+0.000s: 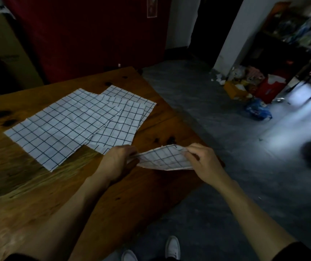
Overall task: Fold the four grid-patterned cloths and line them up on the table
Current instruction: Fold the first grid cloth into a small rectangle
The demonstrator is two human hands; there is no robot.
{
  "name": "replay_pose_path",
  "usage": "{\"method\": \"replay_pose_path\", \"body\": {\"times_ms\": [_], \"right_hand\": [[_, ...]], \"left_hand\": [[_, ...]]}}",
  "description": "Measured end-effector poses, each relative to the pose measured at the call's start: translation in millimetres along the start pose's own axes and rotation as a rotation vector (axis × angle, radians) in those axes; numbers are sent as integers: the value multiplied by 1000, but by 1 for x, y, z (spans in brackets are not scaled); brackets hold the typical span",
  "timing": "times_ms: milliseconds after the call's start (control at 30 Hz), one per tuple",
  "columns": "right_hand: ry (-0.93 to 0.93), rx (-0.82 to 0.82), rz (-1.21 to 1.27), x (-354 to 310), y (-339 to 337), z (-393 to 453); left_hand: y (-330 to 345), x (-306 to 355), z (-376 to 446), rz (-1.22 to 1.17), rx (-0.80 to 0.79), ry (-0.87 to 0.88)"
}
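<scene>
A white cloth with a black grid [165, 158], folded into a narrow band, hangs just above the wooden table's [43, 185] right edge. My left hand [118, 161] pinches its left end and my right hand [203, 161] pinches its right end. Three more grid cloths lie flat and overlapping on the table behind my hands: a large one [56, 129] at the left, one [119, 129] in the middle and one [132, 97] at the back, partly covered.
The table's right edge runs diagonally past my hands, with grey floor [217, 129] beyond it. Boxes and bags [254, 85] are piled at a shelf on the far right. A dark red cabinet [94, 34] stands behind the table. My white shoes [171, 247] show below.
</scene>
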State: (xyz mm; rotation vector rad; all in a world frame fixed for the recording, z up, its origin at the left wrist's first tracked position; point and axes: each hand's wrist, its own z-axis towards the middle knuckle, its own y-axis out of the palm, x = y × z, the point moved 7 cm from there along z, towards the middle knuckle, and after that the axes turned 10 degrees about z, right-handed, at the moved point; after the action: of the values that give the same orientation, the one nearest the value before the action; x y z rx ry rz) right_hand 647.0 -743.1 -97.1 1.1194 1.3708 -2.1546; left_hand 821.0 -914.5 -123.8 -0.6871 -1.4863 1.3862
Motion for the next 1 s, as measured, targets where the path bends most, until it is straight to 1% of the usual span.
{"method": "replay_pose_path", "body": {"times_ms": [100, 167, 333, 500, 600, 733, 1000], "right_hand": [[8, 77, 69, -7, -19, -6], [-6, 96, 107, -16, -27, -9], [-88, 63, 146, -35, -37, -13], [-150, 23, 230, -48, -52, -28], [-219, -16, 212, -51, -57, -36], [-226, -26, 254, -52, -52, -39], [-214, 17, 207, -68, -38, -8]], "left_hand": [[-10, -1, -5, -17, 6, -4], [-18, 2, -12, 5, 35, -15], [-61, 31, -38, 59, 233, -17], [-98, 59, -76, 92, 342, -58], [-109, 73, -100, 124, 380, -92], [-112, 80, -123, 96, 399, -126], [-128, 55, -115, 124, 472, -245]]}}
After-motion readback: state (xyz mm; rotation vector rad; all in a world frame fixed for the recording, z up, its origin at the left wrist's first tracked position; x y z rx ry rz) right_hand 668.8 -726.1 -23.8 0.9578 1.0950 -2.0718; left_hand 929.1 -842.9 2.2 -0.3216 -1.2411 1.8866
